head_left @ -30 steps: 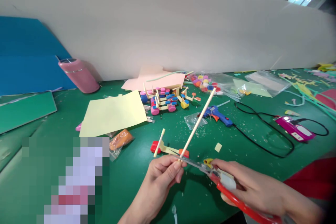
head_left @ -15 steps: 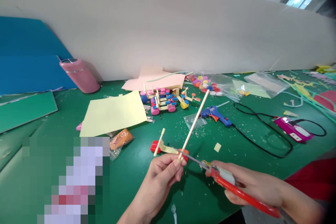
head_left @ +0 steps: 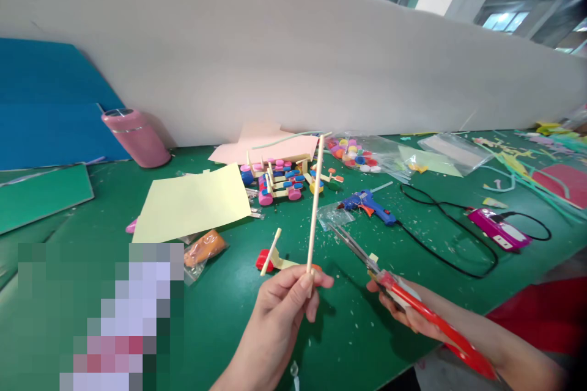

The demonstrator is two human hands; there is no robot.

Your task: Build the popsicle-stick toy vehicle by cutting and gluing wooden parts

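My left hand (head_left: 287,302) pinches the lower end of a thin wooden stick (head_left: 315,195), which stands nearly upright above the green table (head_left: 229,317). My right hand (head_left: 413,311) grips red-handled scissors (head_left: 403,296); their blades point up and left, a little to the right of the stick and apart from it. Just behind my left fingers lies a small craft piece with red wheels (head_left: 275,259) on the table.
Several small wheeled stick models (head_left: 279,180) sit mid-table behind a yellow paper sheet (head_left: 195,201). A blue glue gun (head_left: 367,203) with a black cord, a bag of coloured caps (head_left: 360,153), a pink bottle (head_left: 135,137) and a magenta device (head_left: 498,227) lie around.
The stick has swung from leaning right to nearly upright. The scissors have drawn away from the stick's base to the right, blades now raised and free of it.
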